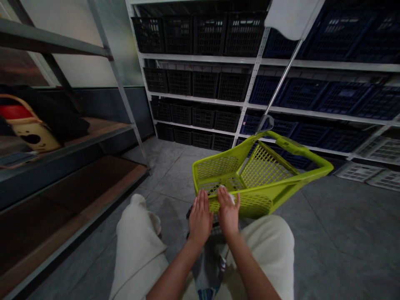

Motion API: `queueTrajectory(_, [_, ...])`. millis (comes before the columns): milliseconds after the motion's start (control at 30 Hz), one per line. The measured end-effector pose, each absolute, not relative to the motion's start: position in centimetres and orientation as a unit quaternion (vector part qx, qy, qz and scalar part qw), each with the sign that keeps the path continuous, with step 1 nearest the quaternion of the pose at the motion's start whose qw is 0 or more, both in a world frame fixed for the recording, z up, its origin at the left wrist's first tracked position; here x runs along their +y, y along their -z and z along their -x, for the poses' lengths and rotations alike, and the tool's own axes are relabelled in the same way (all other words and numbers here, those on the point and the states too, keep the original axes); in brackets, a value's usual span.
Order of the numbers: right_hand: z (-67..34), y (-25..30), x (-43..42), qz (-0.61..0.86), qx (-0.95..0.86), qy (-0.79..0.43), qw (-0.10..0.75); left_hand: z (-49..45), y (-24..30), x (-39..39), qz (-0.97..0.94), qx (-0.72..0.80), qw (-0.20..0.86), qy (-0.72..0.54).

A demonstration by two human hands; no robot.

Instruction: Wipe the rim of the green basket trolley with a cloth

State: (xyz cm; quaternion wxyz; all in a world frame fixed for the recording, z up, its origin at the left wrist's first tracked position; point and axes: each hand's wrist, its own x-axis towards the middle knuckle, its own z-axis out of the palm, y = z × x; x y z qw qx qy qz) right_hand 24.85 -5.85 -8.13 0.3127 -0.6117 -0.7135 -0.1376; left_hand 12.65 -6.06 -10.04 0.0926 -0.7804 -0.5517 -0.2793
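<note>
A lime-green plastic shopping basket (265, 175) stands tilted on the grey floor just in front of my knees, its handle toward the right. My left hand (200, 216) lies flat with fingers stretched out against the basket's near rim, holding nothing. My right hand (228, 210) rests beside it on the same rim, fingers curled over a small white thing (232, 199) that I cannot make out. A metal pole (284, 75) rises from behind the basket to a white head near the top.
Shelving with several black crates (203, 83) and blue crates (328, 96) fills the far wall. A low rack (78, 166) on the left holds a yellow and red bag (28, 125). White crates (371, 175) lie on the floor at right.
</note>
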Motion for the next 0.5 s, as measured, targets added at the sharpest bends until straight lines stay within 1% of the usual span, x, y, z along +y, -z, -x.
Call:
queueTrajectory(100, [-22.1, 8.2, -5.9, 0.555, -0.765, 0.113, 0.306, -12.4, 10.3, -6.0, 0.778, -0.553, 0.114, 0.275])
queueTrajectory(200, [-24.8, 7.5, -6.1, 0.527, -0.792, 0.11, 0.286, -12.3, 9.8, -6.3, 0.774, -0.566, 0.103, 0.263])
queueTrajectory(367, [-33.7, 6.7, -5.8, 0.61, -0.71, 0.177, 0.303, -12.1, 9.3, -6.4, 0.78, -0.564, 0.065, 0.264])
queueTrajectory(500, [-36.2, 7.3, -5.1, 0.599, -0.718, 0.173, 0.309, -12.3, 7.3, -6.7, 0.786, -0.542, 0.02, 0.297])
